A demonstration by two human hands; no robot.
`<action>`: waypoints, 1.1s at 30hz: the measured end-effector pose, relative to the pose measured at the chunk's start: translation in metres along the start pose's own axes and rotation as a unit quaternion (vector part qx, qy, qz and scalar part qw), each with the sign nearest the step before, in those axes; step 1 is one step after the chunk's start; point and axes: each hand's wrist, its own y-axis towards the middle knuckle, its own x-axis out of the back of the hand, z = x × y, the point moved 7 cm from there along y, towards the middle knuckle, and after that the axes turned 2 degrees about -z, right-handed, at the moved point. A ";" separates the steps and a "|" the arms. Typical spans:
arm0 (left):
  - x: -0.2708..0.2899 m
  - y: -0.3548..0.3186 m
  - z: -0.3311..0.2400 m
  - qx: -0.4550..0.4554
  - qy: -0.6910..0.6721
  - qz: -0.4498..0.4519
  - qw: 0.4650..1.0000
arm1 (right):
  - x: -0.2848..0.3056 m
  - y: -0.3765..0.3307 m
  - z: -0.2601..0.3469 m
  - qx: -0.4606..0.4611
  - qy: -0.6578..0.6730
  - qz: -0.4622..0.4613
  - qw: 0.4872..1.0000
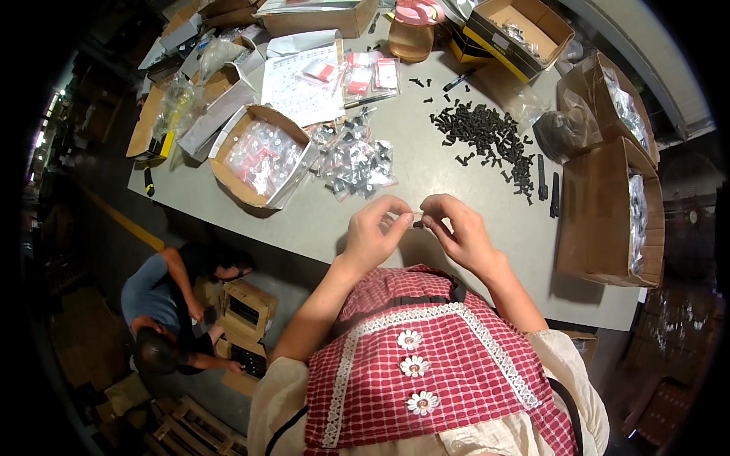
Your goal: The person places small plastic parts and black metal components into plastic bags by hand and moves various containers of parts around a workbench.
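My left hand point(376, 228) and my right hand point(456, 228) meet over the near edge of the grey table point(426, 167). Between their fingertips they pinch a small clear plastic bag point(404, 220), and a small black screw point(418, 224) shows at my right fingertips. A pile of black screws point(487, 137) lies on the table beyond my right hand. A heap of small filled clear bags point(357, 163) lies beyond my left hand.
An open cardboard box point(262, 156) of filled bags stands at the left. Cardboard boxes point(608, 220) with plastic bags line the right edge. A printed sheet point(300, 80), a pink-lidded jug point(414, 26) and more boxes are at the back. A person point(175, 304) crouches by boxes on the floor at lower left.
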 end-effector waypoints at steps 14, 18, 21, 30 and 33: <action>0.010 -0.005 -0.023 -0.147 0.087 0.008 0.985 | -0.026 0.004 -0.007 -0.003 0.009 0.127 0.992; 0.042 0.007 -0.008 -0.066 0.133 -0.072 0.986 | -0.013 0.007 -0.017 -0.007 0.010 0.054 0.998; 0.082 0.035 0.002 -0.069 0.124 -0.147 0.979 | 0.007 0.009 -0.050 -0.064 0.059 -0.017 0.996; 0.227 0.051 0.096 0.278 0.535 -0.074 0.795 | 0.091 -0.010 -0.157 -0.222 -0.381 -0.121 0.889; 0.223 0.051 0.107 0.308 0.523 -0.014 0.794 | 0.105 -0.019 -0.180 -0.267 -0.413 -0.122 0.862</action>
